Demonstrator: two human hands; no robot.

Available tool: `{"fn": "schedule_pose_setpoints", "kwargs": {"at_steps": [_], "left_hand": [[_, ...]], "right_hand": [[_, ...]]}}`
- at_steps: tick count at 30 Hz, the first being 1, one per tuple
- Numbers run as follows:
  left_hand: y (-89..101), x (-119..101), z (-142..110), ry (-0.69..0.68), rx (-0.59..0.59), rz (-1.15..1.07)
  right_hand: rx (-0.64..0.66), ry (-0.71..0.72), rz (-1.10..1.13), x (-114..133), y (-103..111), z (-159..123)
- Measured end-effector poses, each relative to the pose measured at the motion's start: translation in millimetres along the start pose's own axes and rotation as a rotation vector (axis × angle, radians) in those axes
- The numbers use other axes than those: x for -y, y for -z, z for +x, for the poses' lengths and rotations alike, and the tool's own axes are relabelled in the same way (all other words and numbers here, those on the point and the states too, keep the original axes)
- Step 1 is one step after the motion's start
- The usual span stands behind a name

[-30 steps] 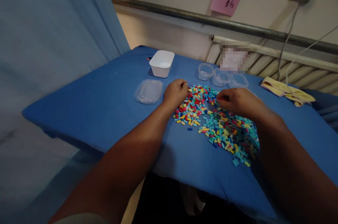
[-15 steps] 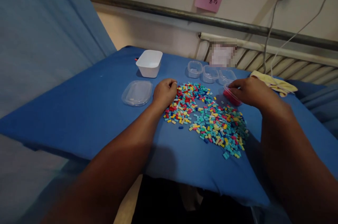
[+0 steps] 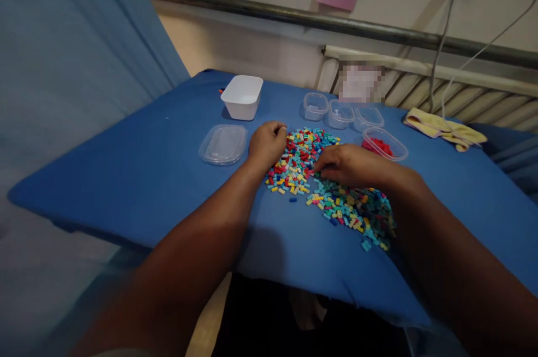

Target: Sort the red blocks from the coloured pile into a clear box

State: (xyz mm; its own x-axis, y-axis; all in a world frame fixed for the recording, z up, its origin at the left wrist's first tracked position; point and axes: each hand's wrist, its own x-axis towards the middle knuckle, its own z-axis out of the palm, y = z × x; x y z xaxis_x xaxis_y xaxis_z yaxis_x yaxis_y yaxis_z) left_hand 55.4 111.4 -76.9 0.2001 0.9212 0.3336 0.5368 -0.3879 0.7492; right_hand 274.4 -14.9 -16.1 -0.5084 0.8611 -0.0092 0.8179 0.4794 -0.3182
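Small colourful toy bricks (image 3: 302, 149) lie in a loose pile on the blue-covered table (image 3: 168, 189). At the pile's left edge rests my left hand (image 3: 268, 145), its fingers closed together; anything inside them is hidden. My right hand (image 3: 351, 165) reaches over the middle of the pile, fingers curled down among the bricks. Pinkish-red bricks lie by its fingertips, but whether one is pinched I cannot make out. Behind my right wrist, a clear plastic tub (image 3: 397, 151) holds red bricks (image 3: 380, 147).
Three more clear tubs (image 3: 315, 106) stand in a row at the back. A white box (image 3: 241, 98) and a clear lid (image 3: 223, 144) are on the left. A yellow cloth (image 3: 445, 127) lies at the back right, before a radiator (image 3: 403, 79).
My right hand has moved left and nearer, from the tub of red bricks to the middle of the pile. My left hand stays at the pile's left edge. The view has shifted slightly.
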Motion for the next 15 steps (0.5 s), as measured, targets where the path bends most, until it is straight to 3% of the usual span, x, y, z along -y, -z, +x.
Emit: {"fn": "schedule_pose_setpoints", "kwargs": {"at_steps": [3,8,11,15], "left_hand": [[-0.9,1.0,0.4,-0.023,0.003,-0.008],[-1.6,3.5,1.7,-0.008,0.004,0.011],[-0.6,2.4,0.8,-0.022,0.001,0.001],[0.1,0.2,-0.4,-0.006,0.009,-0.011]], "right_hand": [[-0.029,-0.03,0.008,-5.1,7.9,-7.4],[-0.122,0.119,0.006,2.8,-7.2,4.8],[-0.072,0.076,-0.029,2.8,-11.8,7.7],[0.084,-0.077,-0.02,-0.7,1.4,-3.1]]}}
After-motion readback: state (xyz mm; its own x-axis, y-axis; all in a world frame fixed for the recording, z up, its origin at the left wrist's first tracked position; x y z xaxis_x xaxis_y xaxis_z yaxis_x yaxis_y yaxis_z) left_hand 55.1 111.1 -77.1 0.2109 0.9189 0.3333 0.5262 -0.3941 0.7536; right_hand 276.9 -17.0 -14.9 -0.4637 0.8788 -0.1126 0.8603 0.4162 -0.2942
